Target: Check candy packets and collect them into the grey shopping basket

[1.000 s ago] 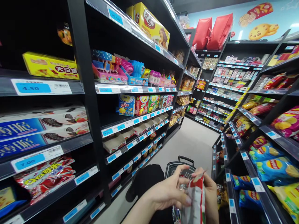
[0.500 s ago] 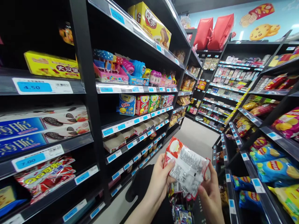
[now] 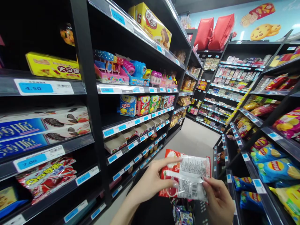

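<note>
Above a dark perforated basket (image 3: 203,207) with colourful wrappers (image 3: 184,215) in it, 1 red-and-silver packet (image 3: 187,175) shows its printed side, the left hand (image 3: 151,179) clasping its left end with 2 digits across it, the right hand (image 3: 217,197) pinching its right edge.

By the black shelving (image 3: 81,37) left of the left hand (image 3: 150,181), sandwich-cookie cartons (image 3: 49,128), a yellow box (image 3: 53,66) and a red QQ-lettered bag (image 3: 47,178) are borne, with candy trays (image 3: 116,79) and small cartons (image 3: 142,105) farther ahead, while blue chip bags (image 3: 274,168) are carried by the black rack (image 3: 251,170) right of the right hand (image 3: 217,197).
</note>
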`<state>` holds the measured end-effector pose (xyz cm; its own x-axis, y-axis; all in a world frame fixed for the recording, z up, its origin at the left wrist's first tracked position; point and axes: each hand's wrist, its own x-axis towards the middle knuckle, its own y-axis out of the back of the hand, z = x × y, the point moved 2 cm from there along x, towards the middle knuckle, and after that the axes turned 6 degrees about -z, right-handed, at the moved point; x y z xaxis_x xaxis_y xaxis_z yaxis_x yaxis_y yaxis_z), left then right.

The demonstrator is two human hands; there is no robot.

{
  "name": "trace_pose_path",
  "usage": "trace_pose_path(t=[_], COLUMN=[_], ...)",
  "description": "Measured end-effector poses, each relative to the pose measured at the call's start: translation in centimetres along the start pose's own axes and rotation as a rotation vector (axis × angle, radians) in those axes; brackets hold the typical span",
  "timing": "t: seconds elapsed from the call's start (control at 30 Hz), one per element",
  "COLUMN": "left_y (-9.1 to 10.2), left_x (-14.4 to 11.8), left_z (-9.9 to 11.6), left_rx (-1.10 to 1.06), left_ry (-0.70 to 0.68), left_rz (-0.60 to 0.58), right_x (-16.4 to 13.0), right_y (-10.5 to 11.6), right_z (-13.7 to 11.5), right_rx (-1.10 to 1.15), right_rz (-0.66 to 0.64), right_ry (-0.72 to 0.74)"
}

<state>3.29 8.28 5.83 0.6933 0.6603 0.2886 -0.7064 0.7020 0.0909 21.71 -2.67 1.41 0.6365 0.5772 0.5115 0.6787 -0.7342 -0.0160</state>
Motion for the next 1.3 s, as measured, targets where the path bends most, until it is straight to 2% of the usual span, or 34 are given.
trace_pose_path(t=[0.1,0.23,0.3,0.43,0.53,0.63,0.8,0.87,0.93,1.0,1.1,1.2,1.27,1.3], left_y=[0.1,0.6,0.7,0.2,-0.6,-1.2,-0.4,0.2,0.5,0.7,0.8,0.8,0.6,0.3], left_x=[0.2,0.3,0.2,0.2,0.6,1.1,0.9,0.7,0.6,0.8,1.4,1.7,2.0,2.2], left_z=[-0.2,-0.2,0.1,0.3,-0.3,-1.2,-1.4,-1.0,-0.7,-0.7,-1.4,-2.0,-2.6,-3.0], left_rx=[0.214,0.314,0.36,0.353,0.183,-0.142,-0.604,-0.774,-0.821,-0.721,-0.319,0.062,0.105,0.061], left_ry=[-0.06,-0.17,-0.156,-0.086,-0.023,0.063,0.204,0.192,0.152,0.134,0.177,0.171,0.171,0.197], left_rz=[0.074,0.069,0.057,0.077,0.122,0.108,-0.063,-0.168,-0.251,-0.213,0.017,0.193,0.204,0.162], right_x=[-0.2,-0.3,-0.2,-0.1,-0.1,-0.1,0.5,0.7,0.8,1.0,1.2,1.3,1.4,1.4], right_y=[0.5,1.0,1.0,0.6,0.4,0.3,0.4,0.5,0.5,0.5,0.5,0.7,1.1,1.3], right_z=[-0.8,-1.4,-1.5,-1.4,-1.2,-0.9,-0.5,-0.3,-0.1,0.2,0.8,0.8,0.7,0.7], right_rx=[-0.123,-0.32,-0.375,-0.358,-0.127,0.18,0.333,0.429,0.555,0.609,0.549,0.352,0.16,0.097], right_rz=[-0.033,-0.174,-0.21,-0.181,-0.131,-0.106,-0.137,-0.17,-0.262,-0.313,-0.259,-0.184,-0.159,-0.156], right_ry=[0.014,0.031,0.029,-0.048,-0.165,-0.326,-0.403,-0.424,-0.426,-0.416,-0.453,-0.455,-0.416,-0.404])
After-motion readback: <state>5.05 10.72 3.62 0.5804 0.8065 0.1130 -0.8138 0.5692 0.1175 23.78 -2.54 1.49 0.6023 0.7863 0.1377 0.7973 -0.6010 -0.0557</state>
